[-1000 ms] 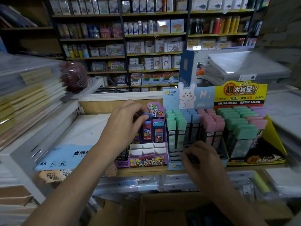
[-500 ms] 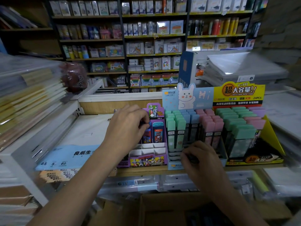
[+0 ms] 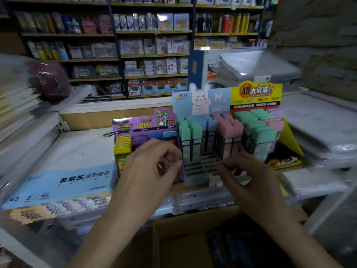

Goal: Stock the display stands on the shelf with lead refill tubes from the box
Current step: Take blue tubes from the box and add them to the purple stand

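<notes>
Your left hand (image 3: pixel 152 167) curls empty before the purple Ultraman stand (image 3: pixel 135 125); the grip of your right hand (image 3: pixel 249 180) is unclear. Pastel lead refill tubes (image 3: pixel 195 138) stand just beyond it in the rabbit stand (image 3: pixel 201 99).

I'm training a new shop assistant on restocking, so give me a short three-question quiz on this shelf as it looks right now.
1. True or false: the front slots of the blue bunny stand are empty.
2. Which stand is the left hand in front of? A) purple stand B) yellow stand C) blue bunny stand
3. Fill in: the tubes in the blue bunny stand have mint, blue and ____ caps.
Key: 1 true; 2 A; 3 pink.
</notes>
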